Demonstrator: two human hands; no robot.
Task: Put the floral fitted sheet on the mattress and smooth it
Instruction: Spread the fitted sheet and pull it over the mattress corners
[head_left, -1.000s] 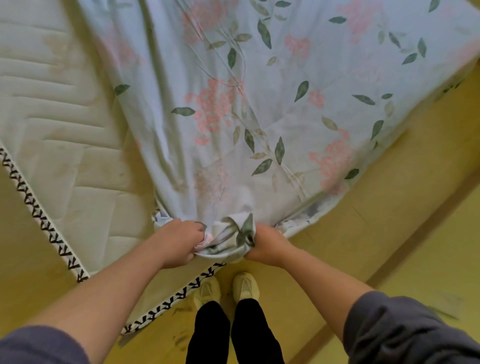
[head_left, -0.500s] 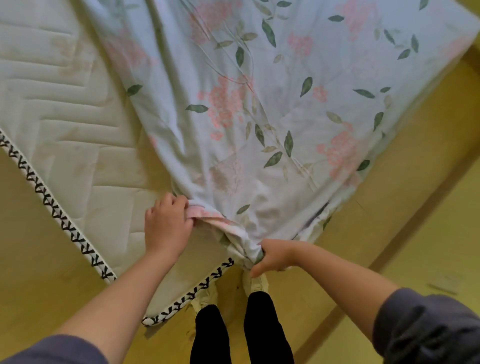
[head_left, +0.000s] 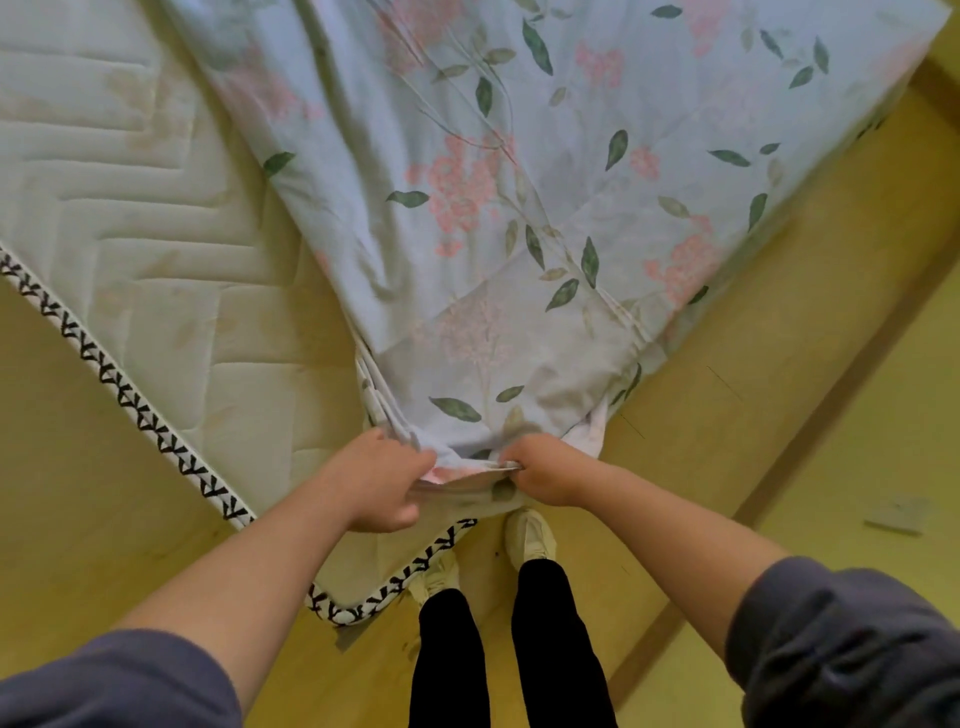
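Note:
The pale blue floral fitted sheet (head_left: 545, 182) with pink blossoms and green leaves covers the right part of the quilted white mattress (head_left: 130, 223), draping over its right side. Its near corner narrows to a bunched hem just above the mattress's near corner. My left hand (head_left: 382, 480) grips that hem from the left, fingers curled round the folded edge. My right hand (head_left: 543, 473) grips the same hem from the right, a few centimetres away. The left part of the mattress is bare.
The mattress has a black-and-white patterned piping (head_left: 130, 405) along its edge and lies on a yellow wooden floor (head_left: 779, 364). My feet in pale shoes (head_left: 527, 535) stand at the near corner. A small flat white object (head_left: 896, 514) lies on the floor at right.
My left hand came down from the mattress top toward the near corner and took hold of the hem beside my right hand. The sheet corner now lies flatter and more taut.

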